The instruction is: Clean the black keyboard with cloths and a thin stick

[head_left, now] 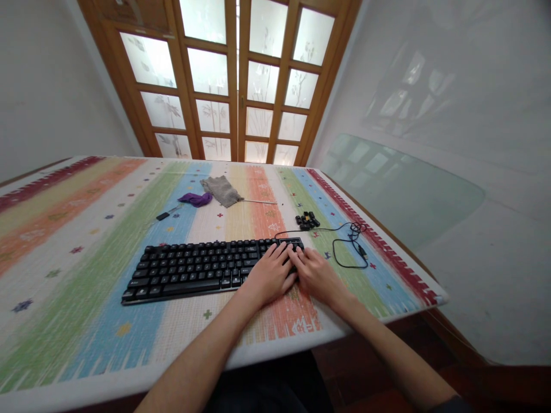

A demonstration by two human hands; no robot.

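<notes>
A black keyboard (185, 267) lies across the table in front of me, its keys facing up. My left hand (271, 274) rests over its right end, fingers stretched forward across the number keys. Close against it, my right hand (316, 276) reaches in from the right, with its extended fingertips on the same keys. The two hands touch or nearly touch and cover much of that corner. Whether a small piece is under the fingertips I cannot tell. Several loose black keycaps (307, 222) lie in a cluster just beyond the keyboard's right end.
A thin black cable (344, 264) lies looped on the right. Farther back are a grey cloth (222, 191) with a thin rod beside it, a purple cloth (196, 199) and a small black-ended tool (163, 216). A striped cloth (107, 269) covers the table. A wall stands on the right.
</notes>
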